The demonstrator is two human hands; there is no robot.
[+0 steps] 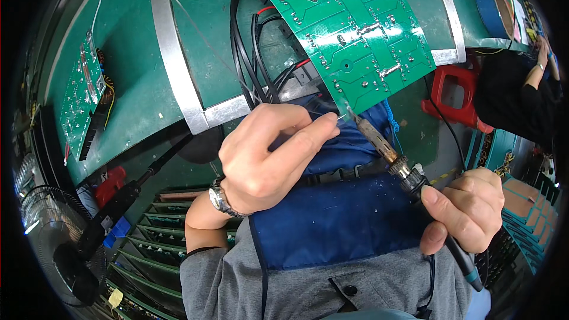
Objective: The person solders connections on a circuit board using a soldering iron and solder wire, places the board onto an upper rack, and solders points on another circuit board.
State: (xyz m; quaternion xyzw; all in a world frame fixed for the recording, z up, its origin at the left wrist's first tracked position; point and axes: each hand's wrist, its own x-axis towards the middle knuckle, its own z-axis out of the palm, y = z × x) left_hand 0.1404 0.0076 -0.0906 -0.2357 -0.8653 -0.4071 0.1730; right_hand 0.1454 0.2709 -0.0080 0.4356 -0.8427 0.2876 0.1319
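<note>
In my right hand is a soldering iron, its dark handle inside my curled fingers. The iron's tip is at the near corner of a large green circuit board, which lies solder side up and shows shiny joints. Whether the tip touches a joint is too small to tell. My left hand is closed in a pinch beside that corner, with a short end of thin solder wire showing at the fingertips. Black cables with red parts run out from under the board's left side.
A second circuit board stands at the left of the green bench, which has metal edging. A fan and a rack of boards are at lower left. Right are a red stool, a blue tape roll and another person.
</note>
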